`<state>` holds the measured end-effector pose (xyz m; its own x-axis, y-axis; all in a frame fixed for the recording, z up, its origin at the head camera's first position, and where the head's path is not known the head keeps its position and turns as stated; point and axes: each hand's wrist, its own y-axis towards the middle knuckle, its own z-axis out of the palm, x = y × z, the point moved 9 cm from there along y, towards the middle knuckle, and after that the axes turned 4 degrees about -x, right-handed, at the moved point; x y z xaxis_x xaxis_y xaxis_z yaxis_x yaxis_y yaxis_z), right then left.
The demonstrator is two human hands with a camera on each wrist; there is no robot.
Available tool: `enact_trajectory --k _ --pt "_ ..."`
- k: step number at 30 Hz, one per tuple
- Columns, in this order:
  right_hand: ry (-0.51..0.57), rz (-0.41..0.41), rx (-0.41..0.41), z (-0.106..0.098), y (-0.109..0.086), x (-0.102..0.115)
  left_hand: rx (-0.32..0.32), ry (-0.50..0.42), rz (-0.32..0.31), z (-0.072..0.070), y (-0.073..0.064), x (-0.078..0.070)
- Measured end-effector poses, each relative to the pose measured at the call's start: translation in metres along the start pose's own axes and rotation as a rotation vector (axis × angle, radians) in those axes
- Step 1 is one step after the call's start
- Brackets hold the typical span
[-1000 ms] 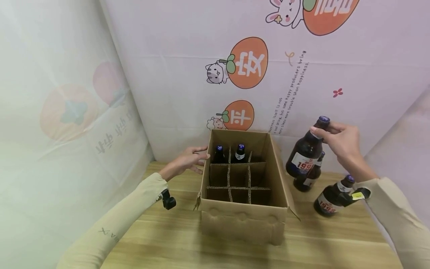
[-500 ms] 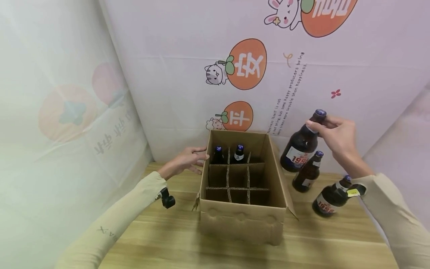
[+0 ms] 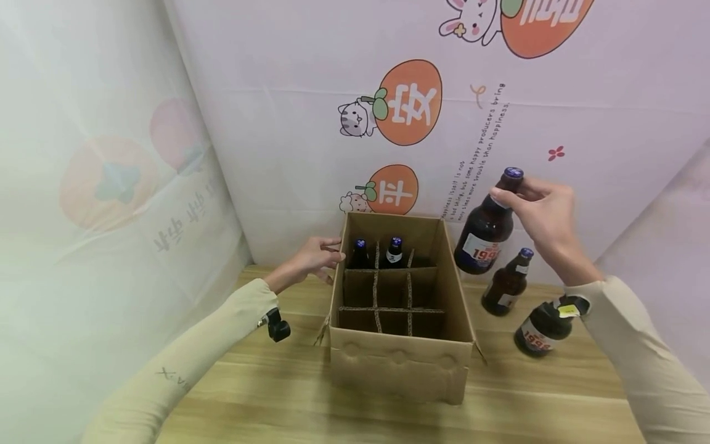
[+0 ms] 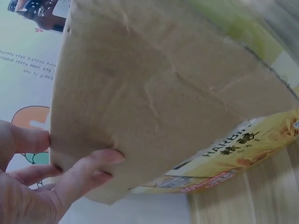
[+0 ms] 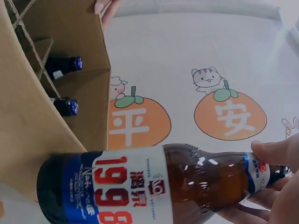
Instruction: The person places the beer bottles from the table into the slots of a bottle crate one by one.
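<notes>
My right hand (image 3: 540,213) grips a brown beer bottle (image 3: 484,237) by its neck. The bottle has a blue cap and a "1998" label, and hangs slightly tilted just right of the cardboard box (image 3: 399,364). In the right wrist view the label of this bottle (image 5: 135,186) faces the camera. My left hand (image 3: 313,258) holds the box at its far left rim; in the left wrist view several fingertips (image 4: 110,157) lie on the outer cardboard. Inside the box, two capped bottles (image 3: 360,253) stand in back compartments of the cardboard divider (image 3: 377,290).
Two more beer bottles stand on the wooden table (image 3: 266,394) right of the box: a slimmer bottle (image 3: 506,287) behind and a stout bottle (image 3: 540,333) nearer, partly hidden by the right wrist camera. A printed white curtain (image 3: 310,160) closes off the back.
My right hand has moved left and upward with the beer bottle, bringing it closer to the box and uncovering the slimmer bottle behind it. My left hand stays at the box rim.
</notes>
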<state>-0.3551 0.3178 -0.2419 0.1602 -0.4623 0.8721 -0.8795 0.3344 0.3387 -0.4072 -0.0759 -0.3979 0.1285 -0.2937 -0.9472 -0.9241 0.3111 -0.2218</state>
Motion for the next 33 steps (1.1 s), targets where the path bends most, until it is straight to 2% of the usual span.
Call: enact_trajectory --k 5,13,18,22,27,33 --pt "0.057 -0.054 -0.048 0.0 0.001 0.012 0.006 0.012 0.013 -0.001 -0.001 -0.002" --pt "0.063 -0.063 -0.03 0.009 0.001 0.029 -0.003 0.017 0.013 -0.004 -0.002 -0.001" --pt "0.124 -0.08 -0.036 0.011 -0.001 0.043 -0.005 0.024 0.019 -0.001 -0.003 -0.002" --pt "0.181 -0.07 0.026 0.024 -0.006 0.05 -0.006 0.018 0.024 0.002 -0.001 -0.002" --pt "0.273 -0.016 0.137 0.052 -0.015 0.052 -0.003 0.02 0.027 0.004 -0.001 0.0" --pt "0.248 -0.02 0.217 0.082 -0.021 0.059 -0.019 0.036 0.031 0.001 -0.002 0.0"
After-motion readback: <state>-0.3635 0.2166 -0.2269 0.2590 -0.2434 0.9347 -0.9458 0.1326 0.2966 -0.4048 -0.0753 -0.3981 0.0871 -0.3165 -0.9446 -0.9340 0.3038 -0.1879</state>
